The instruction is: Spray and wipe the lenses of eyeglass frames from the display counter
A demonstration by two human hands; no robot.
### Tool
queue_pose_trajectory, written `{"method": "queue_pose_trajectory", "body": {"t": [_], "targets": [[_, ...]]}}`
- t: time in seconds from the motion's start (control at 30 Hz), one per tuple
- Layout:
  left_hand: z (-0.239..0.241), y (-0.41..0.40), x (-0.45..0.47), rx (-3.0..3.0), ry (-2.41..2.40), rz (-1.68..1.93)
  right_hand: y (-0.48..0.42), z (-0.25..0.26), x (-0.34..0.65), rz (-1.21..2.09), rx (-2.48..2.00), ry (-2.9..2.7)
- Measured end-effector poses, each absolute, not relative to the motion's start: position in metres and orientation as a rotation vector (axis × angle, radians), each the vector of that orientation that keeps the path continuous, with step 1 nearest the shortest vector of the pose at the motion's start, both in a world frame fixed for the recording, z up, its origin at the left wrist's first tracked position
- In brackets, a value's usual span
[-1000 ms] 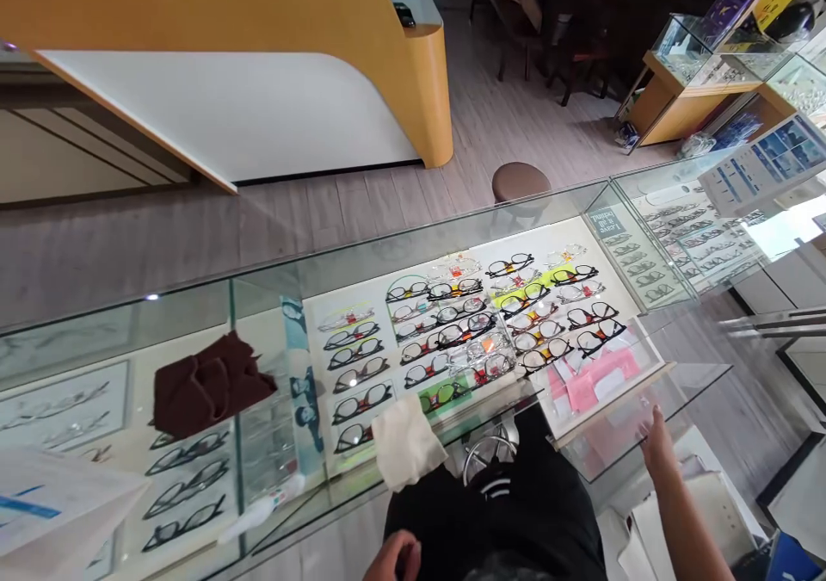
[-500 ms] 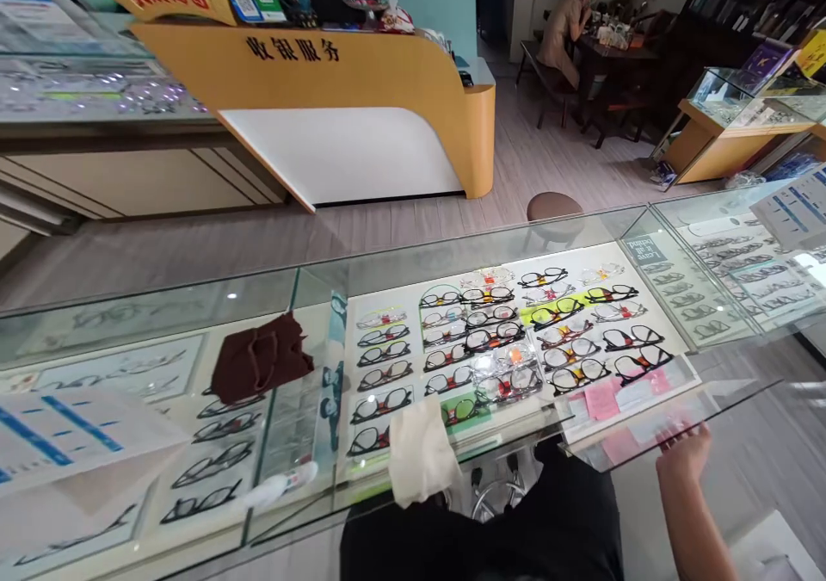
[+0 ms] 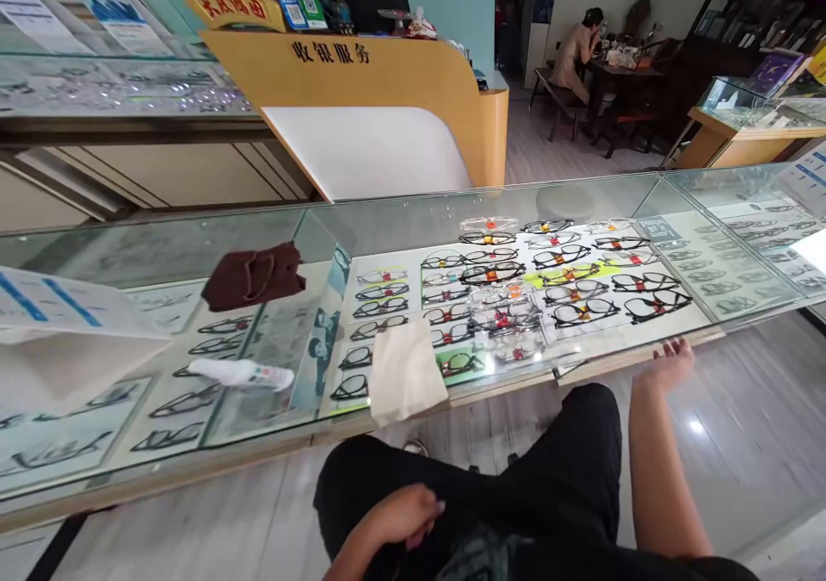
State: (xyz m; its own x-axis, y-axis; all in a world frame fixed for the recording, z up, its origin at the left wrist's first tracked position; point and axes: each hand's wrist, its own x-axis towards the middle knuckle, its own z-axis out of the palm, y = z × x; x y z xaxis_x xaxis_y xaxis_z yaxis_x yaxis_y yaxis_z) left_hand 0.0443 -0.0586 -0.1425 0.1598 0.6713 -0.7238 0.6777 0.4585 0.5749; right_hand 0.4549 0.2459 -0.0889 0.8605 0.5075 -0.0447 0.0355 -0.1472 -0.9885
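Note:
A long glass display case [image 3: 310, 426] holds rows of eyeglasses [image 3: 487, 267]. At its front right edge, my right hand [image 3: 668, 367] has its fingers bent over the rim of a drawer [image 3: 636, 364], which sits nearly flush with the case. My left hand [image 3: 409, 512] rests over my lap, fingers curled loosely, with nothing visible in it. On the glass top lie a cream cloth [image 3: 406, 370], draped at the front edge, a white bottle [image 3: 242, 373] on its side, and a dark brown cloth [image 3: 254, 276].
Folded white cards with blue stripes [image 3: 70, 331] stand on the case at left, with another at far right. A wooden counter [image 3: 380, 73] stands beyond. A person [image 3: 577, 52] sits at a dark table at the back. My legs [image 3: 465, 486] are close below the case.
The drawer at the right has slid inward, with my right hand at its edge; the pink cloths inside it are out of sight. My left hand has come into view. The view has shifted.

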Motion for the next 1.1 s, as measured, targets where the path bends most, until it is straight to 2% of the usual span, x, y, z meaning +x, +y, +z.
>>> {"method": "queue_pose_trajectory", "body": {"t": [0.23,0.43,0.6,0.83,1.1], "targets": [[-0.147,0.010,0.171,1.638,1.318,0.069,0.252,-0.083,0.444,0.499,-1.617,-0.520],[-0.143,0.023,0.241,1.889,1.314,-0.080,0.251,-0.081,0.446,0.545,-1.614,-0.555],[-0.149,0.033,0.247,1.996,1.216,-0.240,0.253,-0.084,0.448,0.519,-1.626,-0.585],[-0.135,0.017,0.232,1.998,0.832,-0.370,0.256,-0.086,0.450,0.473,-1.649,-0.635],[-0.128,-0.002,0.222,1.855,1.015,-0.227,0.232,-0.083,0.460,0.520,-1.639,-0.743]]}}
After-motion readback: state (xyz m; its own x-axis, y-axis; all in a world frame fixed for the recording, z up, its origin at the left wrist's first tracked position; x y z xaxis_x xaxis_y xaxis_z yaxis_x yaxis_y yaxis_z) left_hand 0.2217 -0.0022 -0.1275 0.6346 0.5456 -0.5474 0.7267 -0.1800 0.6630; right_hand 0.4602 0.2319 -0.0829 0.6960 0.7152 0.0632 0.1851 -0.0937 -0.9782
